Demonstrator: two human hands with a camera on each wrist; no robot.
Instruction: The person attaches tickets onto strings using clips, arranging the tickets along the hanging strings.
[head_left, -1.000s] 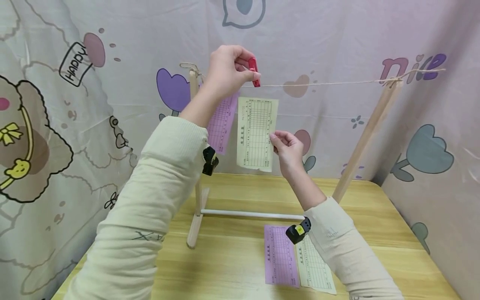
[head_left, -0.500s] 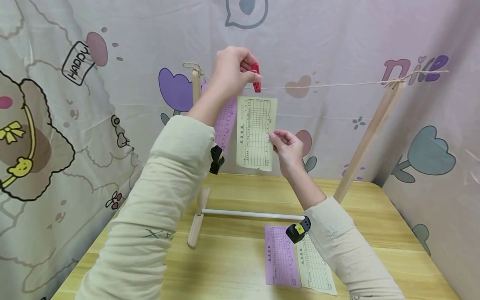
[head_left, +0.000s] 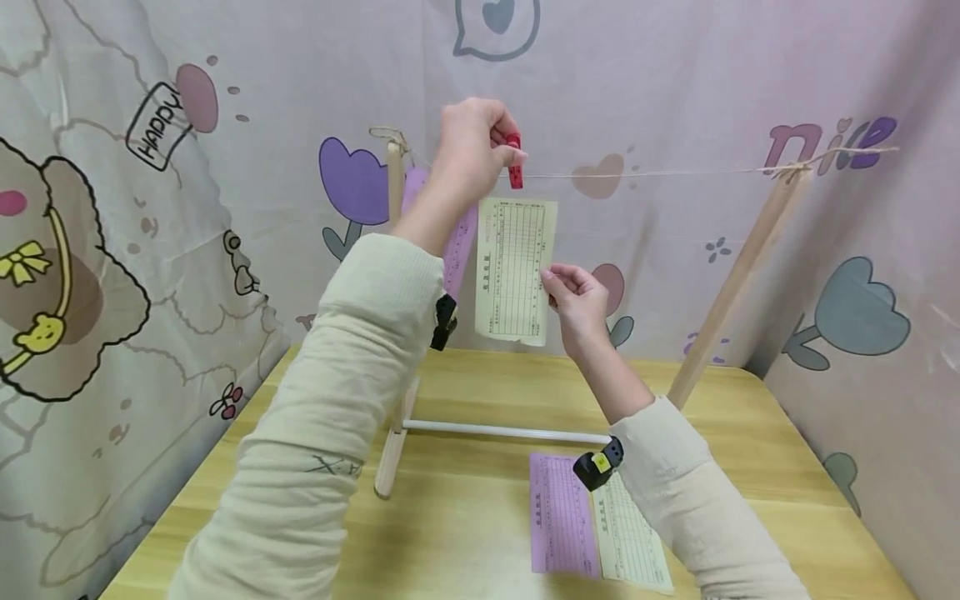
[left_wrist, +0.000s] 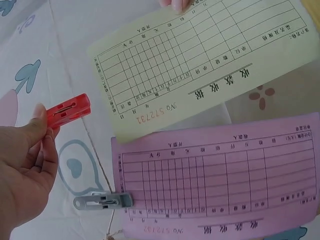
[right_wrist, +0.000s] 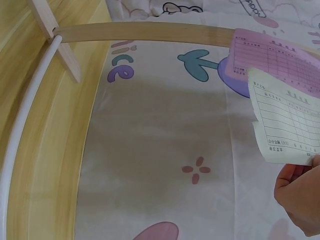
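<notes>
My left hand (head_left: 476,146) pinches a red clip (head_left: 515,162) at the string (head_left: 660,173); in the left wrist view the red clip (left_wrist: 69,111) lies by the string, off the paper. Just below the string, the yellow slip (head_left: 516,271) hangs upright from my right hand (head_left: 581,304), which pinches its right edge. In the left wrist view a grey clip (left_wrist: 102,201) fastens a purple slip (left_wrist: 220,182) to the string. My left arm partly covers that purple slip (head_left: 460,242) in the head view.
A wooden post (head_left: 738,283) stands at the right, another (head_left: 395,183) at the left, with a white rod (head_left: 502,431) low between them. On the table (head_left: 450,533) lie a second purple slip (head_left: 561,517) and another yellow slip (head_left: 633,537), the latter partly behind my right sleeve.
My left hand has moved slightly right and down with the red clip. The right hand has stayed almost in place, still holding the yellow slip.
</notes>
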